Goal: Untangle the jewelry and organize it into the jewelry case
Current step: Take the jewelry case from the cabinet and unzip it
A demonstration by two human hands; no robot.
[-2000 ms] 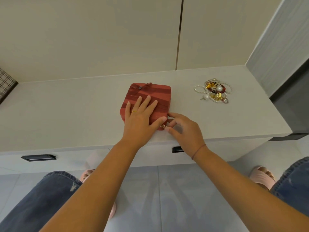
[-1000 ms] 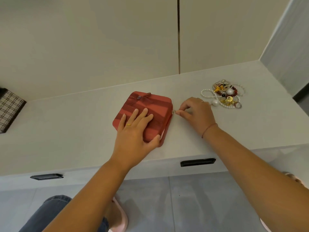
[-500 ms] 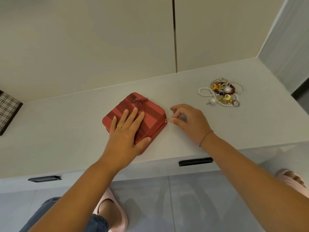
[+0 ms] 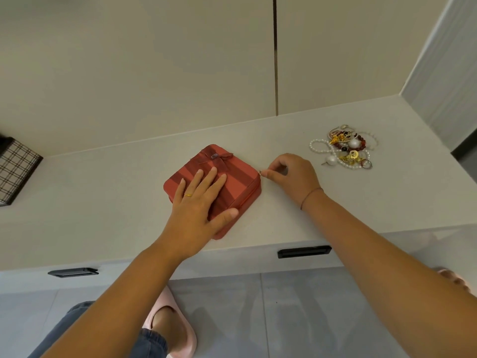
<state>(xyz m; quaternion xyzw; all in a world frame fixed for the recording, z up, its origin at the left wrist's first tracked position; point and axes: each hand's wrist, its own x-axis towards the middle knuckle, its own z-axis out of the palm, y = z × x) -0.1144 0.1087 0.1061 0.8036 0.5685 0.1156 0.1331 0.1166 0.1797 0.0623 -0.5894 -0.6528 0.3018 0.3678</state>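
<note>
A red jewelry case with a bow on its lid lies closed on the pale countertop, turned like a diamond. My left hand presses flat on the lid, fingers straight, thumb along the near edge. My right hand pinches the small gold zipper pull at the case's right corner. A tangled heap of jewelry, with pearl strands, gold charms, dark red beads and rings, lies to the right of my right hand, apart from it.
A plaid box sits at the left edge of the counter. Flat cabinet doors rise behind the counter and a grey wall panel closes the right side. Two drawer handles show below the front edge.
The case has turned under my left hand. My right hand has followed the zipper from the case's near corner round to its right corner and still pinches the pull.
</note>
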